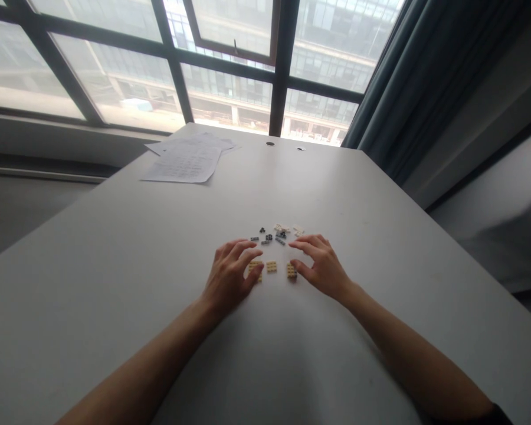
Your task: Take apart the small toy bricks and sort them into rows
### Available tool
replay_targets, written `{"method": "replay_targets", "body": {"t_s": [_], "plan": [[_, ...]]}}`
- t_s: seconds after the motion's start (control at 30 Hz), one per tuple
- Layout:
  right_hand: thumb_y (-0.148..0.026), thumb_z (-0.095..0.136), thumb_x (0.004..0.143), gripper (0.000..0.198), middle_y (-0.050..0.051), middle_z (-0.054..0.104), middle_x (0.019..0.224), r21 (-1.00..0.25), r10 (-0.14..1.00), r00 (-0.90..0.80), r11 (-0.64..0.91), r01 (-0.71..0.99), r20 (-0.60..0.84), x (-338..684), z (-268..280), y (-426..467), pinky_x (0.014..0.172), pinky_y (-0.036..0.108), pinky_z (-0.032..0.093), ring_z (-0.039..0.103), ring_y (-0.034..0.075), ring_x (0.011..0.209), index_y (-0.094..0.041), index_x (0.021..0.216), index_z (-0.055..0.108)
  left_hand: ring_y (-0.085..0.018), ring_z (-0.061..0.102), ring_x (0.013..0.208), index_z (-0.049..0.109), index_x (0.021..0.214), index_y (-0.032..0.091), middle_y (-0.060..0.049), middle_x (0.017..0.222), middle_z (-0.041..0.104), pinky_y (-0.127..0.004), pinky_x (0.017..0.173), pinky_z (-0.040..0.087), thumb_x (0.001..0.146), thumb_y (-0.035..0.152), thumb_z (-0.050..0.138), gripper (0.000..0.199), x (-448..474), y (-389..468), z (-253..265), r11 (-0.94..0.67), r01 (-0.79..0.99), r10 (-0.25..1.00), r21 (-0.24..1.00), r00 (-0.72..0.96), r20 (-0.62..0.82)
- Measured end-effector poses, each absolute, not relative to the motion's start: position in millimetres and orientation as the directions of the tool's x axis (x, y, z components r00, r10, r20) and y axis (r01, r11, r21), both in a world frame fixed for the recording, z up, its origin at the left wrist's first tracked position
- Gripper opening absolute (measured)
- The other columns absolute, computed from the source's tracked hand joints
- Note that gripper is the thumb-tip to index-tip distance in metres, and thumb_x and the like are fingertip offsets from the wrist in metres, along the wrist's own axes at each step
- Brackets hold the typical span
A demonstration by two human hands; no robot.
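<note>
My left hand (234,268) is over the table with fingers apart, partly covering a tan brick plate (255,264). Between the hands lies a small tan studded plate (271,267). A tan block with a dark part (291,271) sits by the thumb of my right hand (318,265), whose fingers are spread; nothing shows in its grasp. Just beyond the fingertips are several small grey pieces (280,241), black pieces (269,237) and a small heap of white pieces (282,228). Whether the left thumb touches the tan plate beneath it, I cannot tell.
The white table (194,224) reaches toward a large window (230,88). Printed sheets of paper (186,162) lie at its far left. Two round inserts, one dark (269,143), sit near the far edge. A dark curtain (393,100) hangs at the right.
</note>
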State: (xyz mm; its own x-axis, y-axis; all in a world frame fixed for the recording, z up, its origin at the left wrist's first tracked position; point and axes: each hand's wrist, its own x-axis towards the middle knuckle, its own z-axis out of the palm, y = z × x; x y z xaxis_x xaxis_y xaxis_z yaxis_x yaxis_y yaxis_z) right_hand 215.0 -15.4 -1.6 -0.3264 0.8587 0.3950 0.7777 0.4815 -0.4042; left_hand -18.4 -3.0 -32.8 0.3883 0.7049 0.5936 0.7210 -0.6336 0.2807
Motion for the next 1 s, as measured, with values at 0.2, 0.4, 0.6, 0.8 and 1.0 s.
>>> {"method": "replay_targets", "body": {"t_s": [0.2, 0.4, 0.6, 0.8, 1.0], "plan": [[-0.036, 0.078, 0.071, 0.047, 0.007, 0.062, 0.114, -0.435, 0.881, -0.409, 0.472, 0.767, 0.237, 232.5, -15.6, -15.4, 0.097, 0.04, 0.038, 0.05, 0.023, 0.11, -0.022, 0.113, 0.064, -0.026, 0.051, 0.113, 0.061, 0.101, 0.021, -0.008, 0.113, 0.063, -0.045, 0.096, 0.038, 0.088, 0.027, 0.053, 0.016, -19.6, -1.1, -34.7, -0.619, 0.728, 0.707, 0.296, 0.352, 0.613], [-0.033, 0.078, 0.071, 0.04, 0.006, 0.061, 0.113, -0.426, 0.89, -0.403, 0.455, 0.782, 0.212, 226.5, -21.7, -15.5, 0.096, 0.04, 0.037, 0.049, 0.023, 0.109, -0.022, 0.108, 0.067, -0.026, 0.052, 0.113, 0.062, 0.1, 0.022, -0.008, 0.111, 0.063, -0.045, 0.096, 0.038, 0.088, 0.028, 0.053, 0.016, -20.8, -1.2, -34.4, -0.618, 0.723, 0.71, 0.307, 0.347, 0.613], [-0.035, 0.075, 0.074, 0.033, 0.007, 0.062, 0.111, -0.442, 0.886, -0.411, 0.464, 0.767, 0.217, 225.3, -25.1, -12.1, 0.095, 0.04, 0.036, 0.048, 0.023, 0.108, -0.022, 0.104, 0.068, -0.025, 0.053, 0.109, 0.063, 0.097, 0.02, -0.007, 0.109, 0.063, -0.043, 0.094, 0.04, 0.087, 0.028, 0.054, 0.016, -21.5, -0.1, -32.0, -0.58, 0.721, 0.745, 0.379, 0.283, 0.604], [-0.034, 0.075, 0.074, 0.032, 0.006, 0.062, 0.111, -0.453, 0.88, -0.414, 0.474, 0.755, 0.232, 223.8, -27.7, -9.4, 0.095, 0.041, 0.036, 0.049, 0.024, 0.108, -0.022, 0.103, 0.068, -0.023, 0.055, 0.103, 0.065, 0.094, 0.02, -0.006, 0.105, 0.064, -0.042, 0.092, 0.042, 0.088, 0.029, 0.053, 0.016, -24.6, 4.5, -31.9, -0.508, 0.69, 0.796, 0.516, 0.147, 0.587], [-0.036, 0.075, 0.073, 0.035, 0.006, 0.062, 0.112, -0.448, 0.88, -0.415, 0.475, 0.758, 0.232, 222.5, -28.7, -9.8, 0.095, 0.041, 0.037, 0.049, 0.024, 0.109, -0.022, 0.104, 0.068, -0.023, 0.055, 0.102, 0.065, 0.093, 0.02, -0.006, 0.104, 0.064, -0.042, 0.092, 0.043, 0.087, 0.03, 0.054, 0.016, -24.8, 6.5, -32.7, -0.505, 0.676, 0.799, 0.536, 0.131, 0.587]]}}
